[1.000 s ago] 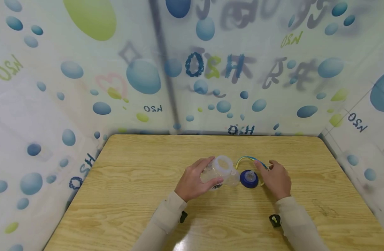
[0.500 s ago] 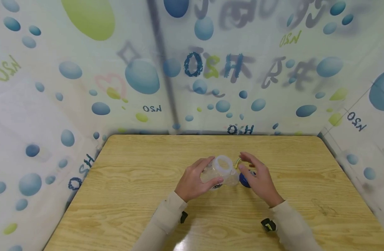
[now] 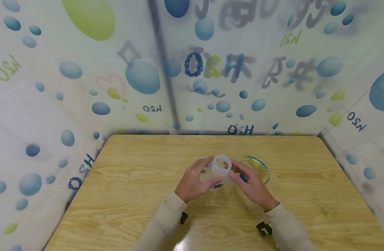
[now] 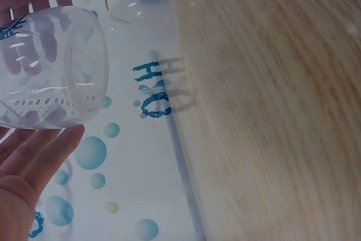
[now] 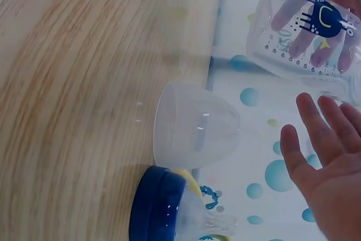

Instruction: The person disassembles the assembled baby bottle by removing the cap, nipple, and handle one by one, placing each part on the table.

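A clear baby bottle [image 3: 218, 169] with a printed animal figure [image 5: 326, 22] is held tilted in my left hand [image 3: 193, 182], its open mouth upward. In the left wrist view, several left fingers [image 4: 42, 156] bend along its side. My right hand [image 3: 250, 184] is beside the bottle's neck, fingers extended and spread; whether the fingertips touch it I cannot tell. In the right wrist view, a translucent dome cap [image 5: 194, 128] stands on the table, beside a blue collar [image 5: 155, 207] with a clear nipple. The right hand covers most of the collar in the head view.
A blue-and-yellow cord loop [image 3: 265, 166] lies behind my right hand. The wooden table [image 3: 141, 167] runs back to a patterned sheet wall [image 3: 185, 97], with further wall sheets at left and right. A dark wrist device [image 3: 264, 228] sits at the right cuff.
My right hand has moved left, from the cord loop, past the blue collar, to the bottle's neck. The left hand holds the bottle in nearly the same place, tilted slightly differently.
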{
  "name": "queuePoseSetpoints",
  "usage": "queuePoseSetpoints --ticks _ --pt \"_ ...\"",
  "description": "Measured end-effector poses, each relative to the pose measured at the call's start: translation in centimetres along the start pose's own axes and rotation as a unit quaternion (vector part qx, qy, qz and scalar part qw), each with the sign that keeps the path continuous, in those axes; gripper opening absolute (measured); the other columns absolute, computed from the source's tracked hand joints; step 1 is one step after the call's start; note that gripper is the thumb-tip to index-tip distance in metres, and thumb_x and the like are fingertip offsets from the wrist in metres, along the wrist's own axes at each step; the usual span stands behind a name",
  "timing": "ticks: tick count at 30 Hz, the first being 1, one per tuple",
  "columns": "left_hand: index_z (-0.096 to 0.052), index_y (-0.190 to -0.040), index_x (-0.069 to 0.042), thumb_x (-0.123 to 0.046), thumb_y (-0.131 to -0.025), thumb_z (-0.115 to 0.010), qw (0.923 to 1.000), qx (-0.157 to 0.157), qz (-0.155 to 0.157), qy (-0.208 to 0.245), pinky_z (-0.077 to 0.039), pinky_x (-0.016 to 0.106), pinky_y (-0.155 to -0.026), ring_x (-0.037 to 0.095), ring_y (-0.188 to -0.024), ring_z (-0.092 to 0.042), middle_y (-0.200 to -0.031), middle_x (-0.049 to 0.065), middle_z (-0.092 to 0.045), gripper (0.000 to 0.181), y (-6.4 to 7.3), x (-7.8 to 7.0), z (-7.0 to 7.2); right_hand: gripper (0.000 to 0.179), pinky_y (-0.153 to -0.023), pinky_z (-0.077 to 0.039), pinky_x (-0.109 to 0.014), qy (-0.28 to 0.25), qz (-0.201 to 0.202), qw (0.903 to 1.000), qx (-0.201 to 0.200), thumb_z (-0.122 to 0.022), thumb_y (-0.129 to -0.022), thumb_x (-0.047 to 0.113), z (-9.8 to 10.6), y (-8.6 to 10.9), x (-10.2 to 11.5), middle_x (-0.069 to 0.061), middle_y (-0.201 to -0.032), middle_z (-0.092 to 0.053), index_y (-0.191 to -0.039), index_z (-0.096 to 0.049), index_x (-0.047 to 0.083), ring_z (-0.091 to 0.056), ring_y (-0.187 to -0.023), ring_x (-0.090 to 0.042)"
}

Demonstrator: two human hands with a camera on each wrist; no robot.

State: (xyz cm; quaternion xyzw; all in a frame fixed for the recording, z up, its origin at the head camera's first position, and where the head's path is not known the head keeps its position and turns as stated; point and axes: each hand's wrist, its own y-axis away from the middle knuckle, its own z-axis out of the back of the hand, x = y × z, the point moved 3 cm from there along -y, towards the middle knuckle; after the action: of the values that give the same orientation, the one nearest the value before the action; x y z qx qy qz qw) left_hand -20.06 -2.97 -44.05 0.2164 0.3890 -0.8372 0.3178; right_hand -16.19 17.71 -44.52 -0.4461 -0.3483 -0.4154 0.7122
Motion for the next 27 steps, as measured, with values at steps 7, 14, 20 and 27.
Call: queuePoseSetpoints --ticks 7,14,20,27 --pt "-0.051 -0.142 -0.007 -0.032 -0.088 -0.078 0.9983 0.019 0.021 0.051 -0.056 0.028 -0.083 0.018 -0.112 -0.063 -0.129 0.008 -0.062 0.065 0.2 0.3 -0.3 0.043 -0.09 -0.053 -0.033 0.002 -0.002 1.0 -0.004 -0.054 -0.103 0.006 -0.2 0.1 0.3 -0.016 -0.131 -0.062 -0.146 -0.049 0.008 -0.061 -0.115 -0.019" --pt "-0.048 -0.142 -0.006 -0.034 -0.089 -0.077 0.9944 0.047 0.042 0.085 -0.055 0.031 -0.087 0.019 -0.114 -0.062 -0.13 0.009 -0.061 0.067 0.4 0.7 -0.7 0.043 -0.097 -0.05 -0.041 0.028 -0.001 0.9996 0.0 -0.056 -0.102 0.007 -0.4 0.4 0.3 -0.012 -0.137 -0.059 -0.144 -0.051 0.008 -0.06 -0.119 -0.027" --pt "-0.046 -0.142 -0.009 -0.036 -0.089 -0.076 0.9887 0.086 0.057 0.109 -0.055 0.035 -0.088 0.019 -0.114 -0.063 -0.13 0.01 -0.062 0.066 0.6 1.2 -0.8 0.044 -0.094 -0.049 -0.051 0.056 0.018 0.9983 0.004 -0.058 -0.101 0.006 -0.6 0.6 0.2 -0.011 -0.137 -0.06 -0.144 -0.052 0.01 -0.059 -0.12 -0.027" --pt "-0.045 -0.142 -0.013 -0.036 -0.09 -0.075 0.9798 0.126 0.078 0.134 -0.056 0.037 -0.085 0.024 -0.115 -0.062 -0.131 0.011 -0.061 0.065 0.9 1.5 -1.0 0.045 -0.091 -0.051 -0.048 0.079 0.029 0.9964 0.014 -0.062 -0.099 0.009 -0.9 0.8 -0.3 -0.013 -0.132 -0.063 -0.143 -0.053 0.012 -0.061 -0.117 -0.022"
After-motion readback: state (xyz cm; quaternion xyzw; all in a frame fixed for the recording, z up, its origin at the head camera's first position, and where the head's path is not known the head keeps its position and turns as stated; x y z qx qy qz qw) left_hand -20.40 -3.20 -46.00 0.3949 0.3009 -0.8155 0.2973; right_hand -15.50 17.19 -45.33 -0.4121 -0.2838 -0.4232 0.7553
